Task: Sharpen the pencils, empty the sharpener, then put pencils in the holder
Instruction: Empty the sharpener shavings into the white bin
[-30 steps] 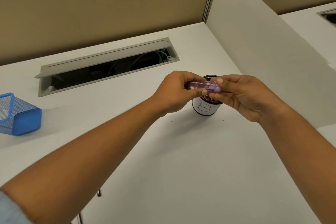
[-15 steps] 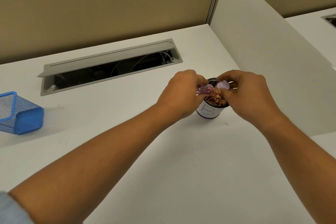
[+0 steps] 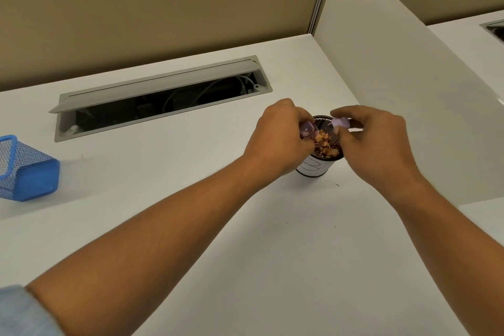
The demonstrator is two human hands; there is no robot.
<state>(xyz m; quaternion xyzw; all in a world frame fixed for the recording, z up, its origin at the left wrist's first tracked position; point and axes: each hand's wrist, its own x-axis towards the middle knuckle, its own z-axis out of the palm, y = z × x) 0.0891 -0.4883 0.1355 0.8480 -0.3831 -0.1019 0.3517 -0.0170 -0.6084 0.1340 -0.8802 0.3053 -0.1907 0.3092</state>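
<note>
My left hand (image 3: 278, 136) grips the clear purple sharpener case (image 3: 307, 130), tipped over a black mesh cup (image 3: 313, 168) with a white label. Pencil shavings (image 3: 326, 144) fill the cup to near its rim. My right hand (image 3: 376, 142) pinches the pale purple sharpener cap (image 3: 341, 122), held apart from the case above the cup's far rim. No pencils are in view.
A blue mesh holder (image 3: 24, 172) stands at the desk's left edge. An open grey cable tray (image 3: 161, 95) with wires runs along the back. A white divider panel (image 3: 409, 84) rises close on the right. A few shaving specks (image 3: 337, 185) lie by the cup.
The sharpener was in one piece a second ago; both hands have pulled it apart, the cap going right, the case tipping over the cup. Shavings now show in the cup.
</note>
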